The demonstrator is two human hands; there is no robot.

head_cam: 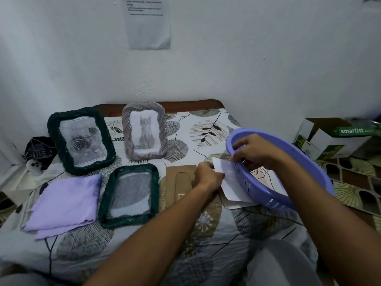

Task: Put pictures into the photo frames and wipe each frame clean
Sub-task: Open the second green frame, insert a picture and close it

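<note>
Leaf-print tablecloth point(208, 129) under frames, against white wall point(247, 58)

A bed point(208, 240) with a leaf-print sheet is carrying everything. Lying on it are three woven frames point(128, 195), a folded lilac cloth point(64, 203), a cardboard backing point(181, 182), papers point(233, 188) and a purple basket point(274, 195).

a home bedroom: leaf-print bedsheet point(206, 129) over a bed, brown headboard point(185, 104), plain white wall point(247, 58).
</note>
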